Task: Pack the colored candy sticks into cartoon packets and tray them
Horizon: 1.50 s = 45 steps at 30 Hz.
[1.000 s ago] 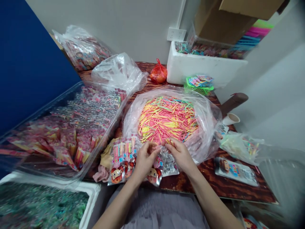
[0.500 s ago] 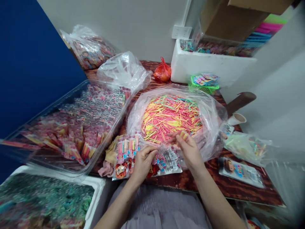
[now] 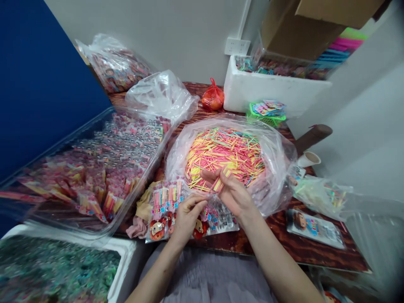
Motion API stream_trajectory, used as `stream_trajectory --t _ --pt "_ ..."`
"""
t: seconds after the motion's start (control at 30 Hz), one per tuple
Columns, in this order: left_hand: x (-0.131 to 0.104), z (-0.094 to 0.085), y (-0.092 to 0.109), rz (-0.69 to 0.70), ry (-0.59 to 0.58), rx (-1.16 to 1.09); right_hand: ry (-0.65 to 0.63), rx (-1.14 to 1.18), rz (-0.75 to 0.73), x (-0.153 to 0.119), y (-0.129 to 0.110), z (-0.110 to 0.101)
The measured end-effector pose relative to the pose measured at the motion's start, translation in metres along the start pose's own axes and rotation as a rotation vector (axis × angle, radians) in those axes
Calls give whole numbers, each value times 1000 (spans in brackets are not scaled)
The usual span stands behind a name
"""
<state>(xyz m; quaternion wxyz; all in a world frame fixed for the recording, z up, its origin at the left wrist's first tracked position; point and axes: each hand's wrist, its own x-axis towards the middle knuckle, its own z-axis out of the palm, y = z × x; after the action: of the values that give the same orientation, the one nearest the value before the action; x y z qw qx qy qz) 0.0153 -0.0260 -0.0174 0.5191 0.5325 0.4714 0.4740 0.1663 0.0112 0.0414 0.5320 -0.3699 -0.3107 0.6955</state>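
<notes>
My right hand (image 3: pixel 233 191) holds a few thin pink and yellow sticks (image 3: pixel 220 180) between its thumb and fingers. Below it, over the table's front edge, my left hand (image 3: pixel 189 216) pinches the upper edge of a clear printed packet (image 3: pixel 200 227), partly covered by the hand. More packets (image 3: pixel 164 206) with a cartoon face and sticks inside lie to its left, overlapping. Flat packets (image 3: pixel 222 216) fan out on its right. Beyond both hands, a large open plastic bag (image 3: pixel 279 168) surrounds a heap of loose pink, yellow and green sticks (image 3: pixel 221 147).
At left a clear tray (image 3: pixel 148 176) is crowded with filled packets; a white foam box (image 3: pixel 124 248) stands below it. Crumpled cloths (image 3: pixel 139 225) lie between tray and packets. Behind are a red bag (image 3: pixel 213 97), green basket (image 3: pixel 268 120) and foam box (image 3: pixel 268 90). A paper cup (image 3: pixel 308 159) stands right.
My right hand has moved left and its fingers have turned, bringing the sticks into clearer view near my left hand. My left hand keeps its pinch on the packet. The view has shifted slightly.
</notes>
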Motion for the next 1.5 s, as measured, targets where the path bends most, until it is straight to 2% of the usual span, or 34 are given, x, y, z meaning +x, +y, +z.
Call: stream_trajectory --t 0.13,0.2,0.33,0.6,0.7,0.83,0.97,1.1,1.23,1.3,1.4,1.5 --pt "-1 0 -3 -3 12 -18 -75 -145 49 -14 0 1" --pt "-2 0 -5 5 19 -22 -61 -197 25 -19 -2 3" --pt "-3 0 -8 -6 18 -57 38 -138 -80 -24 -6 6" --pt "-8 -1 -9 -82 18 -128 74 -12 -93 -23 -1 1" --pt "-8 -2 -7 -67 17 -119 83 -21 -77 -23 2 2" --pt "-6 -3 0 38 21 -85 33 -180 -33 -26 4 9" --pt "-4 -8 0 64 80 -92 -25 -335 -13 -30 3 13" --pt "-2 -11 0 70 113 -123 47 -427 -181 -32 2 17" --pt "-2 -12 4 54 105 -163 39 -796 -354 -34 10 27" --pt "-3 -17 6 38 102 -175 -8 -879 -370 -37 15 33" --pt "-4 -35 5 5 163 -125 -35 -815 -365 -37 18 29" --pt "0 -60 1 10 331 31 61 -893 -385 -28 15 -3"
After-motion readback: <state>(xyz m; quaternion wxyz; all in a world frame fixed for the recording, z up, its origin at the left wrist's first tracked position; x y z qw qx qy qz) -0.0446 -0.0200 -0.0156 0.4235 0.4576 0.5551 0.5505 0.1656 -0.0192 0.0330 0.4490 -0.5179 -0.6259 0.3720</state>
